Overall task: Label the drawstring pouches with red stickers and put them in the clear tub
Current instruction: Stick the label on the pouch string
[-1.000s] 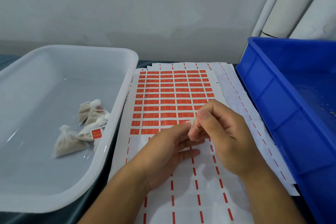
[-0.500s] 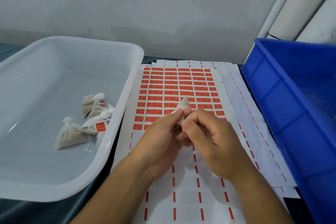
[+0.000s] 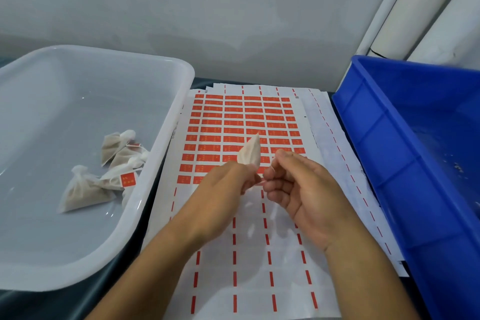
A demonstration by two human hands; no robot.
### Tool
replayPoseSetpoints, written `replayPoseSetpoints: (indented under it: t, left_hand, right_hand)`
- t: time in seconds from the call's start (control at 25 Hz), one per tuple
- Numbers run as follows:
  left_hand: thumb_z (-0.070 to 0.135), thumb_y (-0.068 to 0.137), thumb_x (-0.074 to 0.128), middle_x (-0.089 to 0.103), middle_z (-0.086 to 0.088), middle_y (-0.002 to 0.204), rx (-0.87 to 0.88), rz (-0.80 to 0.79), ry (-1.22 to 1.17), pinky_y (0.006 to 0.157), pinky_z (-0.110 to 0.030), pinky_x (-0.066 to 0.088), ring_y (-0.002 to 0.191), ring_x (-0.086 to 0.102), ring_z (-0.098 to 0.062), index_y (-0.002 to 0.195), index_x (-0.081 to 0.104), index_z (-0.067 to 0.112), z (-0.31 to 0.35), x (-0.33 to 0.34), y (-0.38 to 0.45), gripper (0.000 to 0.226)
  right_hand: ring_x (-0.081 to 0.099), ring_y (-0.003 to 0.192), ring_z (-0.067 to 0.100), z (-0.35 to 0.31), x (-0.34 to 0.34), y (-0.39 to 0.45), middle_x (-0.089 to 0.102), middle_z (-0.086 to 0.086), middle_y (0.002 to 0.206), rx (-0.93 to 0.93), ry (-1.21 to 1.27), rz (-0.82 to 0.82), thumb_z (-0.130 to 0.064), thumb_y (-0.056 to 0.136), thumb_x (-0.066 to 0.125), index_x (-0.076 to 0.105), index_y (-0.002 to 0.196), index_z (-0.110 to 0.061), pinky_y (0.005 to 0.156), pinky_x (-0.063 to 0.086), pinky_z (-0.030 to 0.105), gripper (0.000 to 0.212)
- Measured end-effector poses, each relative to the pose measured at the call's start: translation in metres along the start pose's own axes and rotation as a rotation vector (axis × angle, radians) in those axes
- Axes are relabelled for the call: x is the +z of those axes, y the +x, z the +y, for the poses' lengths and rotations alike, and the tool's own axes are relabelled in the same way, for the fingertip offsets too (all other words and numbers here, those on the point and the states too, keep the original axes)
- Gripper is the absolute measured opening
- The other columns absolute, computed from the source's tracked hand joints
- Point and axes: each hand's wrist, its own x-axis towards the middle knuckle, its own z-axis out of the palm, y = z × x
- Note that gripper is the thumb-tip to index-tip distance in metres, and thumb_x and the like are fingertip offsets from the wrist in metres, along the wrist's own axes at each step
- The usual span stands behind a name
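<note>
From the head view we count one clear tub point(image 3: 166, 138) on the left, one blue bin point(image 3: 389, 163) on the right, and a stack of sticker sheets point(image 3: 259, 254) between them. Four or so drawstring pouches point(image 3: 109, 163) lie clustered in the tub near its right wall; we cannot be sure of the number where they overlap. One of them shows a red sticker point(image 3: 128, 180).

The top sheet runs right up to both containers' edges; its lower half is peeled backing, and much of the tub floor is bare.

Our left hand point(image 3: 223, 189) grips one more pouch point(image 3: 250, 152), which pokes up above its fingers. Our right hand point(image 3: 298, 189) sits just beside it, fingers curled; whether they pinch anything, we cannot tell.
</note>
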Motion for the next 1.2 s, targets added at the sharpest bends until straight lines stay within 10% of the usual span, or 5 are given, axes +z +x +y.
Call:
replayPoseSetpoints:
  t: [0.36,0.68,0.84,1.2]
  left_hand:
    - [0.05,0.092,0.055,0.057,0.014,0.088,0.326,0.049,0.444,0.064,-0.015,0.045,0.079,0.059,-0.011,0.076,0.058,0.029,-0.014,0.001,0.002,0.026]
    - [0.047,0.098,0.032,0.067,0.018,0.101,0.567,0.053,0.514,0.089,-0.022,0.049,0.097,0.059,0.0,0.09,0.068,0.031,-0.021,0.011,0.0,0.04]
    - [0.042,0.098,0.03,0.067,0.02,0.097,0.48,0.006,0.344,0.081,-0.015,0.047,0.096,0.061,0.001,0.087,0.069,0.031,-0.015,0.011,-0.004,0.042]
    - [0.033,0.105,0.038,0.058,0.016,0.059,0.212,0.034,0.077,0.05,-0.005,0.043,0.061,0.057,0.006,0.071,0.061,0.017,-0.01,-0.003,0.003,0.044]
  right_hand:
    - [0.07,0.099,0.009,0.002,-0.006,-0.003,0.074,-0.017,0.1,-0.495,-0.56,0.037,-0.027,0.093,0.07,0.071,0.099,-0.036,0.077,0.057,0.016,0.011]
    - [0.064,0.111,0.001,0.009,-0.01,0.0,0.068,-0.022,0.111,-0.552,-0.758,-0.05,-0.042,0.091,0.066,0.068,0.107,-0.049,0.086,0.051,0.008,0.017]
    - [0.065,0.111,0.001,0.01,-0.014,0.003,0.069,-0.026,0.108,-0.447,-0.721,-0.085,-0.045,0.097,0.058,0.065,0.122,-0.043,0.087,0.062,0.029,0.026]
    - [0.068,0.097,0.013,0.007,-0.012,-0.001,0.067,-0.017,0.095,-0.484,-0.709,-0.125,-0.033,0.094,0.07,0.065,0.103,-0.032,0.086,0.059,0.024,0.011]
